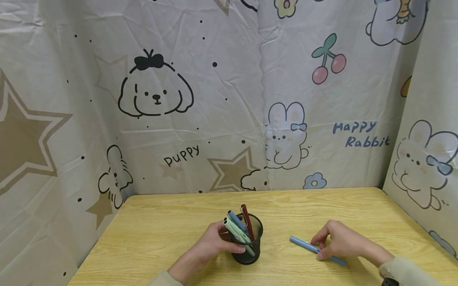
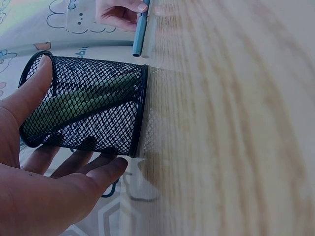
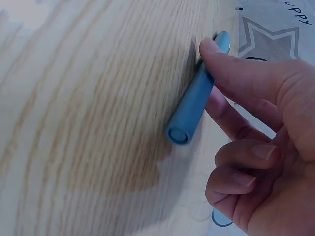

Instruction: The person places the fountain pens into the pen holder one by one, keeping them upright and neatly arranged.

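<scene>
A black mesh pen holder (image 1: 247,257) stands upright on the table. My left hand (image 1: 209,243) grips it from the left, with the thumb on the near side and the other fingers around the far side, as the left wrist view shows. Inside lean a dark red pen (image 1: 246,217), a blue pen (image 1: 235,219) and pale green pens (image 1: 233,229). To the right of the holder, my right hand (image 1: 340,241) pinches a light blue pen (image 3: 193,105) between thumb and fingers. That pen is at the tabletop; whether it touches the wood I cannot tell.
The wood-grain table (image 1: 179,214) reaches back to a pale curtain (image 1: 229,95) printed with cartoon animals and stars. More of this cloth hangs along the left and right sides. A dark band (image 1: 390,281) sits at the right wrist.
</scene>
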`<state>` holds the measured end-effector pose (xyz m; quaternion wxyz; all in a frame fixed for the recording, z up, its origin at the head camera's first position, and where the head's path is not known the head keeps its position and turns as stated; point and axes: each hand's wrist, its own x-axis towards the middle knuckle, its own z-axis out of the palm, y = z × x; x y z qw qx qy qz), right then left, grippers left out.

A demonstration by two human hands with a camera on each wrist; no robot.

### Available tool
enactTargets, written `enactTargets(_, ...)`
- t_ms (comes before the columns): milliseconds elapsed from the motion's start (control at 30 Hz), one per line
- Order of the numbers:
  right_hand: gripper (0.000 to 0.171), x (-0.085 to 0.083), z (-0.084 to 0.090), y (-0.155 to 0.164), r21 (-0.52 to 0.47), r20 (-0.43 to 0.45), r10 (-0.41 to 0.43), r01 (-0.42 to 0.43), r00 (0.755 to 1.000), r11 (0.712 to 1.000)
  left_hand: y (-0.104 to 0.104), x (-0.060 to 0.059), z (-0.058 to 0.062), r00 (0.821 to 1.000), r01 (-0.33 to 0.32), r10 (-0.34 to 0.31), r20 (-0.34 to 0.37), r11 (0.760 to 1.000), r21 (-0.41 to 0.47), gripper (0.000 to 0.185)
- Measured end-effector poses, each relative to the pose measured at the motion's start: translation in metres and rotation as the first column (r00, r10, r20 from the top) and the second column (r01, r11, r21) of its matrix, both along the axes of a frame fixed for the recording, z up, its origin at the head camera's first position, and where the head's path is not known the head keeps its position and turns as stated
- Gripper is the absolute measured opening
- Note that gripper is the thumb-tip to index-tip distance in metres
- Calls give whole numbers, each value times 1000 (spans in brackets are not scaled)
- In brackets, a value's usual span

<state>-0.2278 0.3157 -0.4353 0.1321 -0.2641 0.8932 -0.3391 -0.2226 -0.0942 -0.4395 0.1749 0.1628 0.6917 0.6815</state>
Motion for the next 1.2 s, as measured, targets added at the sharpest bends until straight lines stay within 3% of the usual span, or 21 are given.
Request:
enactTargets(200, 25, 0, -2, -1, -8, -21, 3, -3, 1000, 1000, 0, -1, -2, 1000, -4, 4, -6, 1000, 2, 54)
enactTargets(667, 23, 7, -1, -9, 82, -128, -59, 70, 990, 994, -1, -1, -2, 1000, 0, 0, -5, 1000, 8, 54)
enactTargets(1200, 21, 5, -3, -7, 21, -75, -52, 53, 996, 998, 0, -2, -2, 1000, -1, 1, 3, 1000, 5, 54)
